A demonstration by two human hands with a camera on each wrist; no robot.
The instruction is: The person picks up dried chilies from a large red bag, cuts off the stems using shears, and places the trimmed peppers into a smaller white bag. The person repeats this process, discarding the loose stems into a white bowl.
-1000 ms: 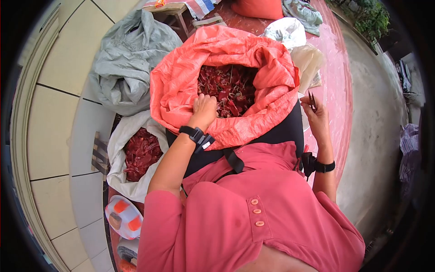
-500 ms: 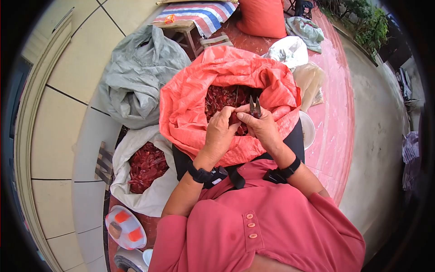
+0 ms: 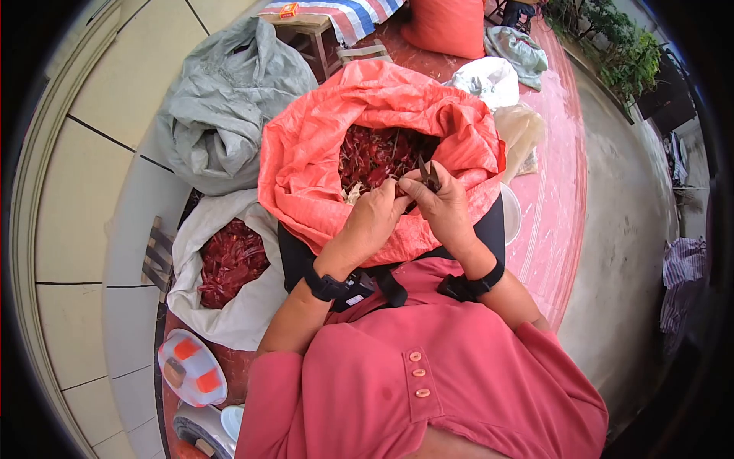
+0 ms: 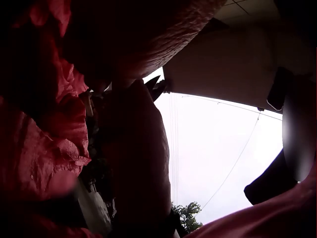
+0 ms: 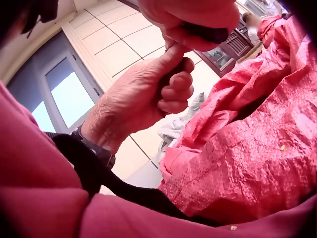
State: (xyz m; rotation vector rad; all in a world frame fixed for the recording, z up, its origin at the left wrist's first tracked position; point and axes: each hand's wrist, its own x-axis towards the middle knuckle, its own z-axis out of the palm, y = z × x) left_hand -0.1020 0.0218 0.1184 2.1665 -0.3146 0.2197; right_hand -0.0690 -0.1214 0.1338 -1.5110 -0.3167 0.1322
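My left hand [image 3: 372,218] is curled around a dark red dried chili pepper [image 5: 166,82], most of it hidden by the fingers. My right hand [image 3: 445,203] grips small dark scissors [image 3: 431,177], blades pointing up past the fingers. The two hands meet at thumb and fingertips above the near rim of a big red woven sack [image 3: 306,145]. Inside it lies a heap of dried red chilies [image 3: 382,157] with pale stems. In the left wrist view the hands are dark, with the blade tips against the bright sky.
A white sack [image 3: 191,264] of red chilies stands at the lower left, below a grey sack [image 3: 214,115]. Near it lies a plastic dish [image 3: 186,379] with orange patches. A white bucket [image 3: 511,216] is at the right, and a small table [image 3: 310,29] behind.
A second ago my left hand was at the chili heap and my right hand held the scissors out to the right. Both came together over the sack and remain close.
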